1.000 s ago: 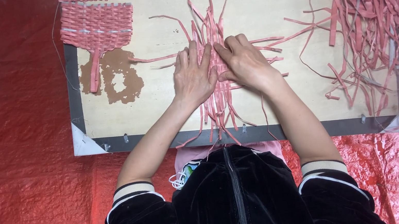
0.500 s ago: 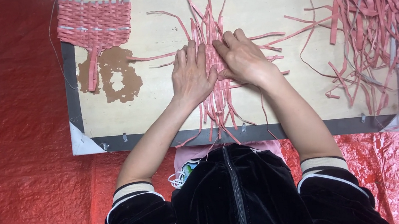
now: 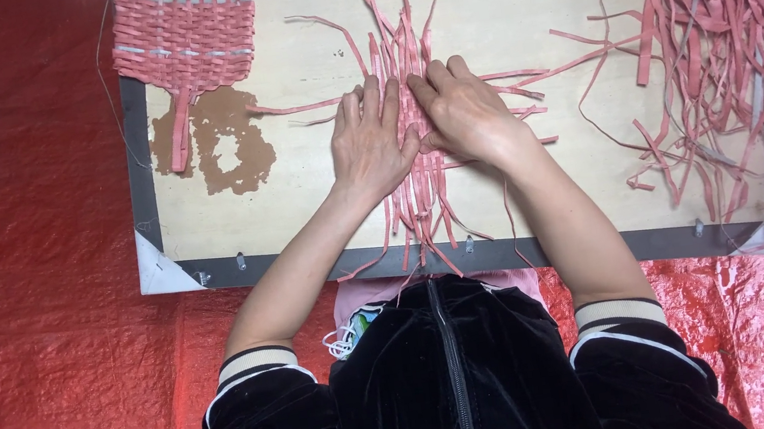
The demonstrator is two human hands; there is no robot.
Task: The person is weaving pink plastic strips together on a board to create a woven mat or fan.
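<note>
both palms pressed flat, no closed grip: left hand [image 3: 370, 141] and right hand [image 3: 467, 113] side by side, fingers spread over the crossing point of a half-woven bundle of pink strips [image 3: 416, 155], pinning it to the board [image 3: 512, 7] near the middle of its near edge. likely very light, thin and limp, bending at a touch, prone to sliding out of the weave unless held down; best taken where the strips cross, or pinched singly near a free end. flat, narrow ribbons, salmon pink, mostly running away from the near edge, a few crossing sideways, loose ends fanning out both ways and hanging over the near edge. toward the far left corner, a finished woven patch [image 3: 183, 38] above a brown stain [image 3: 229, 151]; toward the right edge, a tangled heap of loose strips [image 3: 715, 28]; red sheet [image 3: 25, 295] beneath the board.
</note>
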